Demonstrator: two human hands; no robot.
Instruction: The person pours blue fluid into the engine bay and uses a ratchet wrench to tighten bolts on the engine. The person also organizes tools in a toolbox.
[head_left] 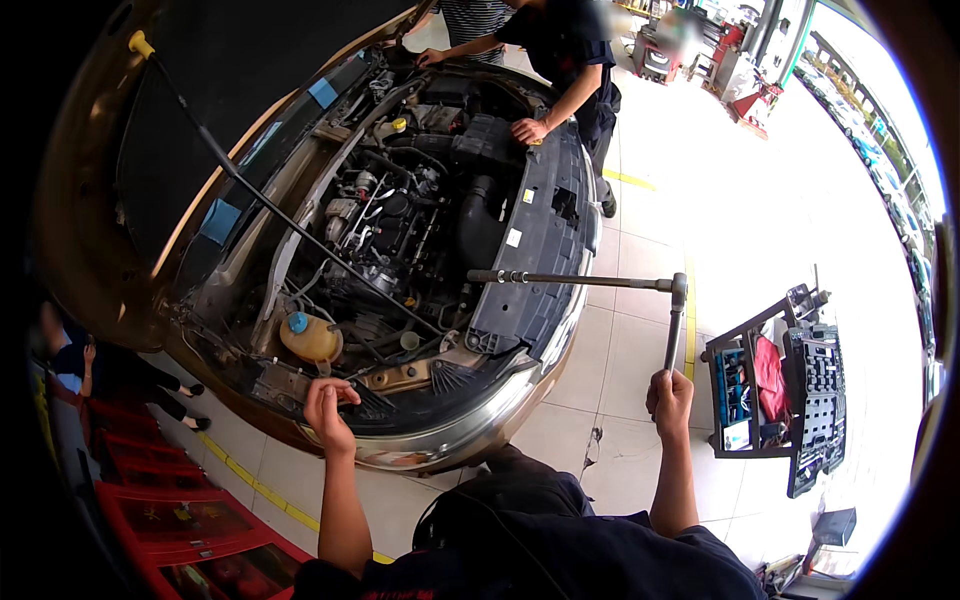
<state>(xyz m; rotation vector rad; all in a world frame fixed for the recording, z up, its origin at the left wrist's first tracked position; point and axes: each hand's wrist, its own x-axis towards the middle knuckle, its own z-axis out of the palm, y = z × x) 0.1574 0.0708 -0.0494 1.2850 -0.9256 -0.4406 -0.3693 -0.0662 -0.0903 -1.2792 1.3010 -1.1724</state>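
Note:
My right hand (pixel 671 402) is closed around the handle of a ratchet wrench (pixel 674 340), to the right of the car's front. A long extension bar (pixel 590 281) runs left from the wrench head, over the black front panel (pixel 540 235). Its socket end (pixel 484 276) hangs above the edge of the engine bay. My left hand (pixel 328 412) is raised by the near corner of the car, empty, with its fingers loosely bent and apart. Just beyond it sits a yellowed coolant tank (pixel 311 338) with a blue cap (pixel 298 322). The engine (pixel 385 220) lies uncovered under the raised hood.
A prop rod (pixel 290 222) slants across the bay to the hood (pixel 200 90). A co-worker's hand (pixel 530 131) rests on the far front edge. On the right stands a tool cart (pixel 750 370) with an open socket case (pixel 818 400). Red cabinets (pixel 190 520) are at lower left.

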